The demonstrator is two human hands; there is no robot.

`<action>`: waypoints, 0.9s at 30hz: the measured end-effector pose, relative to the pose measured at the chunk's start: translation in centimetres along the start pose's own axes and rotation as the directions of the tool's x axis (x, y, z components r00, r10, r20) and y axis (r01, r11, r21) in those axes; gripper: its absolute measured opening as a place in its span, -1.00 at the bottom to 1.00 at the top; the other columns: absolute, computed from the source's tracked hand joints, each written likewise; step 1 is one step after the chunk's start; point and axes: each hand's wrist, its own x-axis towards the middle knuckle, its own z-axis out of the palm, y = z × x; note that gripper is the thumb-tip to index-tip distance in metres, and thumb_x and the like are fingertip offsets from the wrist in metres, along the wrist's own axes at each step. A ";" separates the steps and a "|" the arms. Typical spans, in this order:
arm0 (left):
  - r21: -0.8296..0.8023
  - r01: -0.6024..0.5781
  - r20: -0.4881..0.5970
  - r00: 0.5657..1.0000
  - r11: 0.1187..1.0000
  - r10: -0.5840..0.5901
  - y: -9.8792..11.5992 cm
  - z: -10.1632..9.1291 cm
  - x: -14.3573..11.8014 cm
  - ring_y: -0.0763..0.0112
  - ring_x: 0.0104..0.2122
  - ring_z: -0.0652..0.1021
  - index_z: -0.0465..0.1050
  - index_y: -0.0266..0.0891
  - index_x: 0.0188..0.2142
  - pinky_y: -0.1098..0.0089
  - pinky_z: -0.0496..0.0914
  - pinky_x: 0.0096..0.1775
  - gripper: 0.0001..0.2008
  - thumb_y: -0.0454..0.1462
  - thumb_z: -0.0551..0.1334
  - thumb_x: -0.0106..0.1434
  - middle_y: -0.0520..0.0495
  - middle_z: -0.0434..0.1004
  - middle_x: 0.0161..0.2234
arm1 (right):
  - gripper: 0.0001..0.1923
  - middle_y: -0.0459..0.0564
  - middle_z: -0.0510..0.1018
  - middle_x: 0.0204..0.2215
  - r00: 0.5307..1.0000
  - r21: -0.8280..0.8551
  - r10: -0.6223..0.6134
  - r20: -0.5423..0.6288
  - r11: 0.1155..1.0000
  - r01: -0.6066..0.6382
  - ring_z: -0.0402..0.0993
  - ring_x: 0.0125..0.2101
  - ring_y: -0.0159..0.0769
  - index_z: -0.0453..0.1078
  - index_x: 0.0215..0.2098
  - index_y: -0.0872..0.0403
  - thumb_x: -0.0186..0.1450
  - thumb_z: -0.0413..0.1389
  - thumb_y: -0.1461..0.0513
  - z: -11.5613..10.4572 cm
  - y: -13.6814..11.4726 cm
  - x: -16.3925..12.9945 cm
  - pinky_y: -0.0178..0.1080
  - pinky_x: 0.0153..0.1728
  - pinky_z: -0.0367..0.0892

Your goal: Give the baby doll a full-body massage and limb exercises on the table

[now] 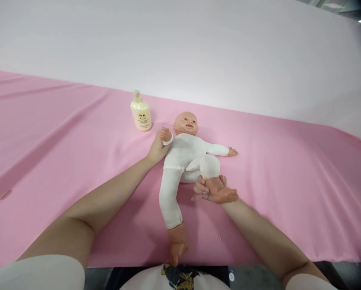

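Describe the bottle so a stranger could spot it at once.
On the pink sheet, look just beyond the doll's head, toward the left. The bottle stands upright there, cream-coloured with a small printed label, the only container on the sheet.

The label on the cream bottle (141, 111) is too small to read, just a dark smudge of print. The right hand (206, 188) sits mostly under the doll (184, 161), its palm covered by the raised leg, only fingertips peeking out. The left hand's (157, 148) fingers vanish behind the doll's arm. Both forearms run off the bottom edge, and the pink-draped surface (289, 181) is cut off left and right.
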 end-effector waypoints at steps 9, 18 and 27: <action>0.095 -0.214 0.250 0.951 0.972 0.185 2.1 -0.4 0.1 0.11 0.06 0.49 0.55 -0.10 -0.08 0.06 0.29 0.13 -0.72 -0.24 0.25 0.20 -0.16 0.52 0.04 | -0.49 -0.23 0.40 -0.54 0.892 0.048 0.065 -0.447 0.998 -0.049 0.35 -0.62 -0.46 0.34 -0.17 0.10 0.20 0.15 -0.14 -0.8 -1.4 0.5 -0.35 -0.58 0.39; 0.049 -0.245 0.296 0.929 0.968 0.221 2.3 -0.5 0.2 0.12 0.05 0.50 0.54 -0.12 -0.06 0.07 0.28 0.13 -0.69 -0.30 0.23 0.19 -0.15 0.57 -0.01 | -0.50 -0.16 0.46 -0.59 0.911 0.009 0.112 -0.397 0.993 -0.118 0.40 -0.61 -0.39 0.38 -0.19 0.14 0.18 0.17 -0.11 -0.1 -1.2 0.6 -0.31 -0.55 0.36; -0.220 0.198 -0.004 0.979 0.955 -0.204 1.3 -0.1 0.3 0.21 -0.15 0.52 0.46 -0.23 -0.17 0.17 0.36 0.03 -0.71 -0.17 0.34 0.13 -0.12 0.53 -0.20 | -0.33 0.17 0.65 -0.39 0.855 -0.018 0.455 0.249 0.885 -0.466 0.64 -0.39 -0.05 0.35 -0.13 0.21 0.03 0.33 -0.11 -1.3 0.2 -0.7 -0.09 -0.37 0.54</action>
